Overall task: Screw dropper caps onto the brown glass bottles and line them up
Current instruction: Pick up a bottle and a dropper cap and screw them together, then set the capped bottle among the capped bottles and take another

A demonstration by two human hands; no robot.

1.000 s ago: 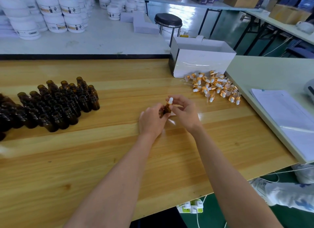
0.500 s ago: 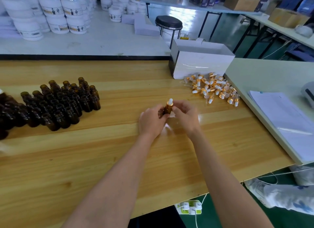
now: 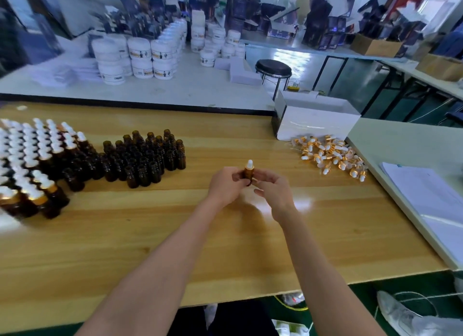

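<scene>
A small brown glass bottle (image 3: 248, 173) with a gold and white dropper cap stands upright between my hands above the wooden table (image 3: 225, 248). My left hand (image 3: 226, 185) grips its body. My right hand (image 3: 271, 189) touches the bottle's right side with its fingertips, fingers loosely curled. A cluster of uncapped brown bottles (image 3: 145, 157) stands to the left. Capped bottles (image 3: 30, 160) are lined up in rows at the far left. A heap of loose dropper caps (image 3: 330, 155) lies to the right.
A white open box (image 3: 315, 122) sits behind the caps. A pale side table with a stack of paper sheets (image 3: 431, 197) adjoins on the right. White jars (image 3: 140, 57) fill the back table, and a black stool (image 3: 273, 68) stands beyond.
The view has tilted up and left, bringing the capped rows into sight. My right hand has come off the cap's top and now lies lower at the bottle's side.
</scene>
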